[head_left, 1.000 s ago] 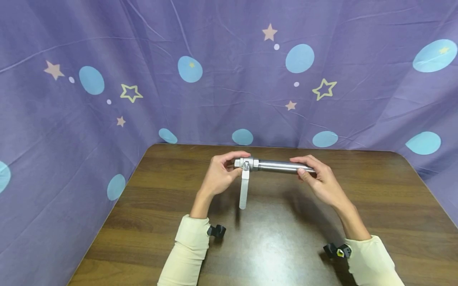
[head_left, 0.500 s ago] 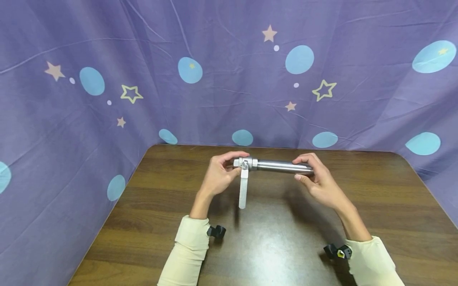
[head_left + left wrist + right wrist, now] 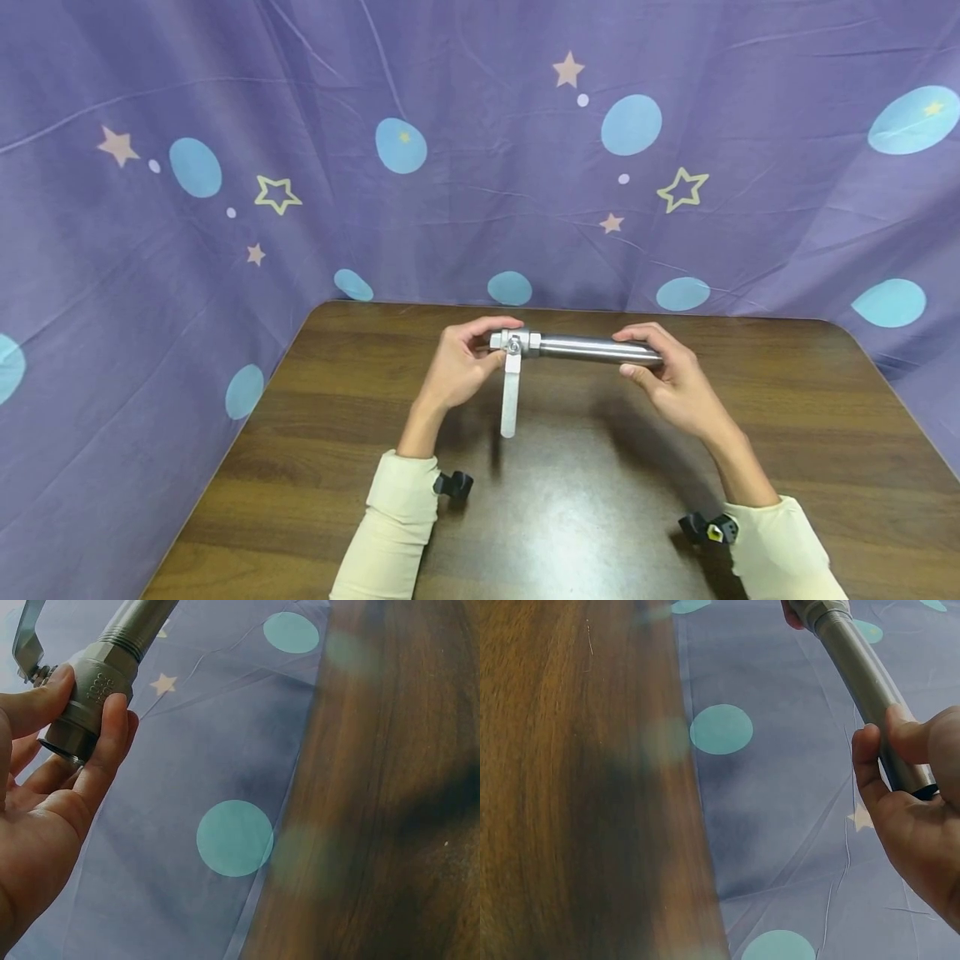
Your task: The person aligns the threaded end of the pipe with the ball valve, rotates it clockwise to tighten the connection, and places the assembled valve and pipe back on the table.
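Left wrist cam: L hand (image 3: pixel 49 817) pinches silver metal lever-handled valve (image 3: pixel 91 686), embossed "1000", line below unclear; R wrist, R hand (image 3: pixel 921 825) grips shiny round metal pipe (image 3: pixel 864 667) joined to it, above brown wooden counter (image 3: pixel 300 467).

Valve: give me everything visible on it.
The valve is silvery and looks metal, with angular ends and raised markings on its body. Its long, flat, pale handle sits crosswise to the pipe, pointing toward the person. One end is open; the other meets the pipe, threads showing at the joint. The left hand holds it by thumb and fingers, seemingly above the table.
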A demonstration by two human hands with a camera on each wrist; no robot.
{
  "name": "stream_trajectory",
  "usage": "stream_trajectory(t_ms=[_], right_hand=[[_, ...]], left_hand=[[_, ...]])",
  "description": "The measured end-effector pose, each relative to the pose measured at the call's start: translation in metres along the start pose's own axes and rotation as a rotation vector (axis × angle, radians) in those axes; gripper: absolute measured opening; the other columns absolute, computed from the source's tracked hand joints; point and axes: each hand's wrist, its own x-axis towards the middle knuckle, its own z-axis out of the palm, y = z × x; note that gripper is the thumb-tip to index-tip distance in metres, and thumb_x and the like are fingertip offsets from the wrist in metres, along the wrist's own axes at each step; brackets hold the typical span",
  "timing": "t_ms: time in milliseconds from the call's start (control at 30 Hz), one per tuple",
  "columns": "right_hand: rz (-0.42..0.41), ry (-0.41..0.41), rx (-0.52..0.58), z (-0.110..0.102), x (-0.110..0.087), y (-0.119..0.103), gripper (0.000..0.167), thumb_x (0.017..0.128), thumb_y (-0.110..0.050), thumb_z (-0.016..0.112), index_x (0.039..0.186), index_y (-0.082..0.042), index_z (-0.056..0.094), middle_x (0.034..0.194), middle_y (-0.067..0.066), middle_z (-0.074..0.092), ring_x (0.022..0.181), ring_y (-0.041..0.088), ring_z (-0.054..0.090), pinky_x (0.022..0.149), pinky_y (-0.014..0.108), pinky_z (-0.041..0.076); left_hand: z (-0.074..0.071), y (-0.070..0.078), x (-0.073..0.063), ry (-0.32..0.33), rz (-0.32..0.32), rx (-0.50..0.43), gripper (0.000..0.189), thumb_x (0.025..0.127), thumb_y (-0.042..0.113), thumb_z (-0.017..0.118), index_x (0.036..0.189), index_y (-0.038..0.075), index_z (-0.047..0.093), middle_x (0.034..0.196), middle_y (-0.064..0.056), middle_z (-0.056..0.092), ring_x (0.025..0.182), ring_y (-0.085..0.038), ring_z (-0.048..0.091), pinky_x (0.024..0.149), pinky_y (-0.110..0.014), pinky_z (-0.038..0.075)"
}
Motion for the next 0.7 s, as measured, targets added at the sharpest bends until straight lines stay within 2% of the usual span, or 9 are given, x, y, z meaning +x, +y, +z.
stream_trajectory(t_ms=[400,567,700], right_hand=[[0.011,0.016,-0.002,0.0006,0.0004,-0.0002,0.041,0.09,0.017,0.071,0.127,-0.001,0.072,0.116,0.004,0.07,0.094,0.0,0.064,0.078,0.01,0.058],[0.01,0.017,0.036,0.0014,0.0009,-0.0012,0.038,0.093,0.017,0.068,0.128,0.001,0.072,0.106,-0.001,0.068,0.08,0.003,0.066,0.07,0.015,0.059],[0.007,0.014,0.066,0.0018,0.0011,-0.0018,0.036,0.097,0.016,0.063,0.128,0.001,0.071,0.097,0.001,0.065,0.076,0.007,0.065,0.067,0.017,0.058]], left_hand=[[-0.0009,0.0006,0.0007,-0.007,0.001,-0.014,0.046,0.084,-0.018,0.068,0.127,-0.003,0.075,0.123,-0.023,0.078,0.092,-0.008,0.07,0.08,-0.02,0.063],[-0.0012,0.0005,0.0005,-0.007,0.003,-0.014,0.047,0.083,-0.019,0.068,0.127,-0.003,0.074,0.123,-0.024,0.077,0.091,-0.009,0.071,0.081,-0.024,0.064],[-0.0011,0.0005,0.0005,-0.009,0.001,-0.012,0.047,0.083,-0.018,0.067,0.127,-0.003,0.074,0.122,-0.024,0.077,0.091,-0.009,0.071,0.08,-0.025,0.064]])
